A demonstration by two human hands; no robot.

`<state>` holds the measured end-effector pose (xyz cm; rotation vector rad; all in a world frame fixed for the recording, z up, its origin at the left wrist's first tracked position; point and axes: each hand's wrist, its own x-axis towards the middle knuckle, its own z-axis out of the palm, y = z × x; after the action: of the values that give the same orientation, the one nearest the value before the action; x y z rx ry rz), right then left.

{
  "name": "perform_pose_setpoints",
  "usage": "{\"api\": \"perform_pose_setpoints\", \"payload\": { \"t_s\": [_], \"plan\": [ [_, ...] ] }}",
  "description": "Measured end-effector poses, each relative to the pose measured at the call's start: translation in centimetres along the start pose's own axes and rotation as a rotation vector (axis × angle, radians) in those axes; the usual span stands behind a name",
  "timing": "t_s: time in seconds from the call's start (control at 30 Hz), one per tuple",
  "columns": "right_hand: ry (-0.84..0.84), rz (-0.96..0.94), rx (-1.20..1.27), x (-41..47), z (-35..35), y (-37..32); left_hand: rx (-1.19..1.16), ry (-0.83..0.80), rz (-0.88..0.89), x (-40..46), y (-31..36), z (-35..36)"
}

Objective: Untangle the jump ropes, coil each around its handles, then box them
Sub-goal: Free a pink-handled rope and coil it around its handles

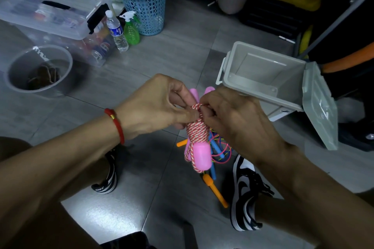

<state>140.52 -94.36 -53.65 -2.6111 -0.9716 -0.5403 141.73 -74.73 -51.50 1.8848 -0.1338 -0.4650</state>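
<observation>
both forearms reach in, left hand gripping the pink handles while right hand pinches the striped rope end; tuck it snugly under the wraps

Left hand, right hand pinch red-white rope wound round pink handles.

You are wearing the only camera on your head, and it is looking forward and steeply down at the grey tiled floor. Being wide-angle, it is bending the edges of the scene. Your forearms are entering from the bottom corners, and your left hand and right hand are meeting close below the lens, near the centre. Your sneakers are showing lower down. No second view is sharing this scene.
</observation>
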Motion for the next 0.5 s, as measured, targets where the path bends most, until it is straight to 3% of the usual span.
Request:
{"api": "perform_pose_setpoints", "payload": {
  "t_s": [0.23, 0.33, 0.5],
  "plan": [
    [0.033, -0.080, -0.061, -0.18, -0.52, 0.87, -0.027, 0.035, 0.103, -0.49, 0.31, 0.15],
    [0.053, -0.094, -0.038, -0.29, -0.52, 0.89, -0.084, 0.027, 0.091, -0.68, 0.25, 0.16],
    [0.124, -0.003, -0.015, 0.08, -0.01, 0.02, -0.149, 0.147, 0.032, -0.77, -0.05, 0.59]
  ]
}}
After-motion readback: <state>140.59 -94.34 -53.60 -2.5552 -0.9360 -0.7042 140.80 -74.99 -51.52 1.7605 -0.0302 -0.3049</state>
